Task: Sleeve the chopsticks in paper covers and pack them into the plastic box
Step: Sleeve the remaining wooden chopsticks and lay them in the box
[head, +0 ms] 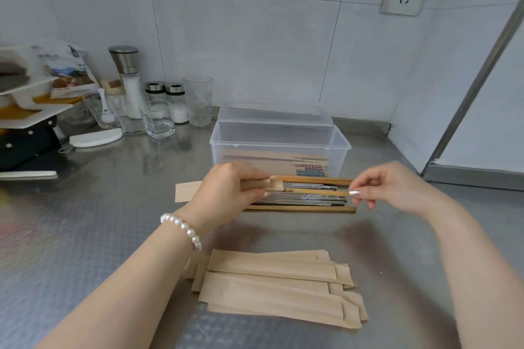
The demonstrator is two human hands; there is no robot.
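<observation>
Head view: the left hand [226,190] grips a paper cover [187,191] by its open mouth, while the right hand [388,187] pinches a chopstick pair [320,192] by its end, tips entering the cover. Loose chopsticks [306,201] lie just below. At 12 o'clock, the plastic box [280,147] already holds several sleeved pairs. At 6 o'clock, empty covers [278,286] remain; judged partway complete.
</observation>
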